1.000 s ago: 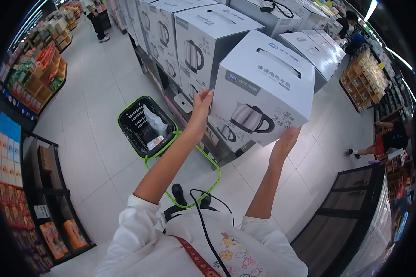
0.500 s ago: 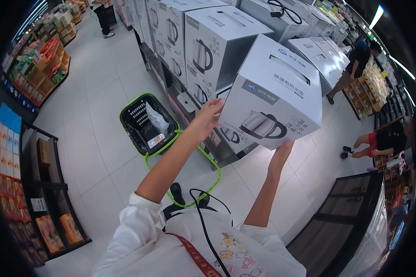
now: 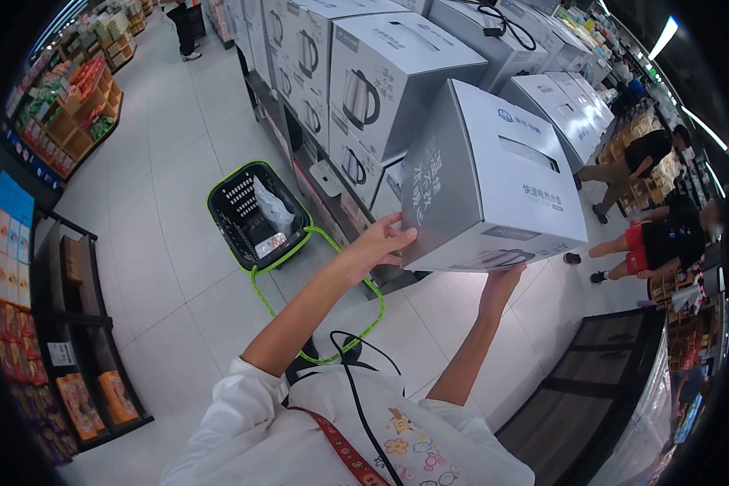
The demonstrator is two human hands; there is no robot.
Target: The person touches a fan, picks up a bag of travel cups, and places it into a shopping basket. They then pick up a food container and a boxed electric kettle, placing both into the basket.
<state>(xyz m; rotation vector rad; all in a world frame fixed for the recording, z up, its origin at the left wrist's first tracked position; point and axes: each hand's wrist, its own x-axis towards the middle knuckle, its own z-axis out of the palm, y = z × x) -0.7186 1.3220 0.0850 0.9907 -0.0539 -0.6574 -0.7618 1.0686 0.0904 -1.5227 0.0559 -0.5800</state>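
Between my two hands is a white and silver electric kettle box (image 3: 510, 178), tilted so that its top with the slotted handle and its grey side panel face me. The kettle picture on its front is seen only at a steep angle. My left hand (image 3: 383, 245) grips the lower left edge, thumb against the grey side. Under the near bottom edge, my right hand (image 3: 505, 285) supports the box, its fingers partly hidden beneath. Just behind it stand stacked kettle boxes (image 3: 401, 53) of the same kind.
A black shopping basket (image 3: 236, 235) with a green rim and a looped green handle sits on the floor, holding a plastic bag. A black cable (image 3: 506, 24) lies on the rear boxes. Two people (image 3: 652, 243) are at the right. Shelves (image 3: 65, 324) stand at the left.
The kettle box has turned and tipped, bringing its grey side into view and its front picture downward. Both hands moved with it. At the right, the people have shifted position.
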